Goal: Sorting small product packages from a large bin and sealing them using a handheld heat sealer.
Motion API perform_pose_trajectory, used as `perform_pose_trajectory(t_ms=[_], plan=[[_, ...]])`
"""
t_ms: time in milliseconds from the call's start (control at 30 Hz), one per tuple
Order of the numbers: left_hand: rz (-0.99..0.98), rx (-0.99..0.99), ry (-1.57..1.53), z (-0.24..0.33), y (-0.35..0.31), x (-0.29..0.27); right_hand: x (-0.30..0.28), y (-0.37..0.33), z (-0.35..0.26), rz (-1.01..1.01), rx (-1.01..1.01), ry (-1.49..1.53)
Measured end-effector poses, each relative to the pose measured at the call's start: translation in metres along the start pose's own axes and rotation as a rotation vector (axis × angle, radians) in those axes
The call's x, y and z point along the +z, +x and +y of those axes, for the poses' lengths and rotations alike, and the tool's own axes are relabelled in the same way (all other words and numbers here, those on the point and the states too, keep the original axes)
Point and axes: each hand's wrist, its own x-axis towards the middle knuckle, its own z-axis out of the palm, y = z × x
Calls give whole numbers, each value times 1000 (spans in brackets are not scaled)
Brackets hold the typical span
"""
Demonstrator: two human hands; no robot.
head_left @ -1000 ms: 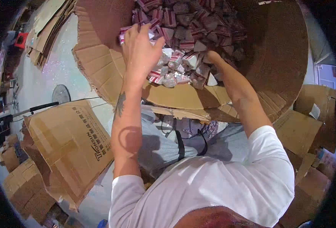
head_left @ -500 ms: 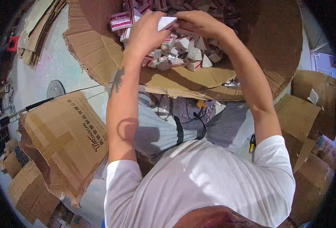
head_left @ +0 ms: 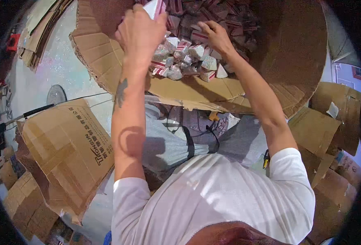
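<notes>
Your right grip [head_left: 218,36] has parted from the white, red-striped wedge [head_left: 152,9], so your left grip [head_left: 141,32] alone holds it. Beneath the right one, loosely curled, its hold unclear, lie red-and-white wedges [head_left: 188,52] in the brown cardboard box [head_left: 101,53].

Bright light is received by the near wedge-shaped pieces [head_left: 197,51], while the right inner wall of the carton [head_left: 295,53] is left in deep shadow. A curved shadow is cast across the left forearm [head_left: 127,122]. The white shirt [head_left: 217,196] is marked by bright patches. Edges are bent toward the black rim; peripheral detail is softened.
</notes>
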Motion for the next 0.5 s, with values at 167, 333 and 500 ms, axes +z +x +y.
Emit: perform_pose_trajectory(t_ms=[167, 333, 500], plan=[[306, 169, 165, 6, 9, 13, -40, 14, 203, -294, 142, -539], [186, 207, 107, -12, -14, -1, 81, 36, 149, -383, 472, -291], [-26, 258, -105, 31, 0, 9, 11, 106, 325, -648, -266, -904]])
